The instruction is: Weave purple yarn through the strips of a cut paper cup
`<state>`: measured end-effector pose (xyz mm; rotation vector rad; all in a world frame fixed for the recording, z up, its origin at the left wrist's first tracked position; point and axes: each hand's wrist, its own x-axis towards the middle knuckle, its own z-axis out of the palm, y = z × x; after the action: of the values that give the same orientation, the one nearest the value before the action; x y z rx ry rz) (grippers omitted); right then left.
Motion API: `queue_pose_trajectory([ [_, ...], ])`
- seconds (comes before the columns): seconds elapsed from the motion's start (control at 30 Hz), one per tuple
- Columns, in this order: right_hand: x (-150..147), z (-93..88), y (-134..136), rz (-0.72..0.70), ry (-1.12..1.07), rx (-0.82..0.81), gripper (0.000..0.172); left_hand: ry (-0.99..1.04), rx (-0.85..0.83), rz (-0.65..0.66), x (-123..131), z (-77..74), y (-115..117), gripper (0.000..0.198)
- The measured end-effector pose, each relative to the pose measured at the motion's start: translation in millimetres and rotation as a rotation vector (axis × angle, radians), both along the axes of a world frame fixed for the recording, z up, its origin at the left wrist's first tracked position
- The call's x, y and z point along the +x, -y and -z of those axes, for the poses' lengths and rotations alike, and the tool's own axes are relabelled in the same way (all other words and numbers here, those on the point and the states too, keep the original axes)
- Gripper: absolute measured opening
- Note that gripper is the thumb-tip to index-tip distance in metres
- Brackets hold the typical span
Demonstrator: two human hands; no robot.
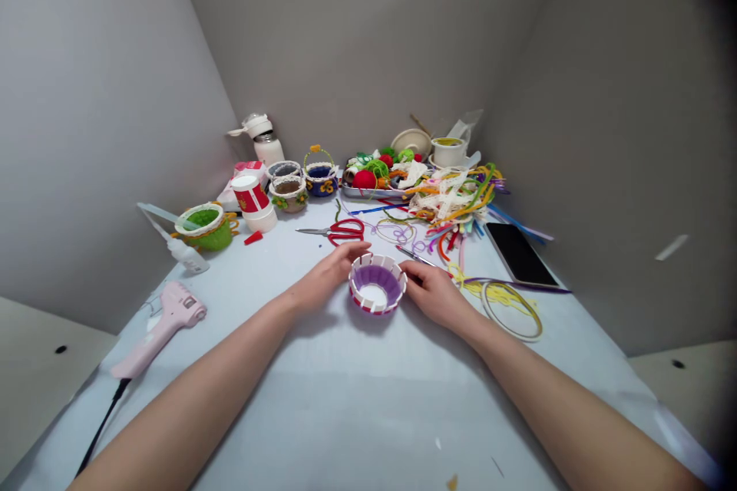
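Observation:
Between my hands is a short cut paper cup [377,301], its white rim slit into upright tabs, with purple showing inside and some red low on the outside. My left hand [335,268] lies around its left side, fingers reaching past the far rim; its thumb is hidden. On the right side, my right hand [431,288] grips the cup with bent fingers. Just beyond the cup lie red-handled scissors [345,231], and a pen [418,255] rests near my right fingers.
A pink glue gun [164,326], glue bottle [187,255] and green basket [210,234] stand left. Behind are paper cups [253,203], small decorated baskets [289,199] and a tray [368,192] of yarn. Right lie colourful strips [454,196], a phone [521,255] and a ribbon coil [538,326].

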<state>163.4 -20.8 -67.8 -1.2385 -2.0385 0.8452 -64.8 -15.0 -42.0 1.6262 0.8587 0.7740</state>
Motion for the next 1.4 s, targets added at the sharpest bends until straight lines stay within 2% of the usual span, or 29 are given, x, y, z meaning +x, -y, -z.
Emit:
queue_pose_trajectory([
  [0.07, -2, 1.1, 0, -0.017, -0.016, 0.013, 0.023, -0.112, -0.028, -0.073, 2, -17.5, -15, 0.055],
  [0.1, -2, 1.6, 0, -0.022, -0.017, 0.019, 0.024, -0.196, 0.013, -0.090, 4, -26.3, -23, 0.049],
  [0.2, -3, 2.2, 0, -0.016, -0.002, 0.039, 0.024, -0.457, 0.167, 0.072, 15, -46.4, -45, 0.040],
  [0.27, -2, 2.0, 0, -0.008, 0.013, 0.047, 0.024, -0.625, 0.264, 0.182, 23, -51.6, -54, 0.035],
  [0.37, -1, 1.2, -1, 0.017, 0.027, 0.052, 0.023, -0.810, 0.379, 0.243, 32, -50.4, -56, 0.027],
  [0.5, 3, 1.3, -4, 0.075, 0.038, 0.055, 0.023, -0.907, 0.475, 0.184, 35, -46.3, -49, 0.022],
  [0.7, 5, 2.7, -6, 0.121, 0.048, 0.045, 0.024, -0.930, 0.487, 0.138, 34, -44.3, -43, 0.020],
  [1.0, 5, 0.3, -4, 0.100, 0.043, 0.037, 0.025, -0.911, 0.488, 0.052, 44, -43.3, -32, 0.020],
  [1.1, 10, -7.0, -6, 0.121, 0.048, 0.030, 0.025, -0.922, 0.503, 0.023, 45, -41.6, -31, 0.022],
  [1.23, 17, -24.6, -9, 0.075, 0.015, -0.064, 0.027, -0.933, 0.495, 0.011, 46, -40.3, -31, 0.023],
  [1.4, 9, -50.4, -18, 0.059, 0.034, -0.122, 0.032, -0.955, 0.493, -0.013, 46, -43.1, -28, 0.023],
])
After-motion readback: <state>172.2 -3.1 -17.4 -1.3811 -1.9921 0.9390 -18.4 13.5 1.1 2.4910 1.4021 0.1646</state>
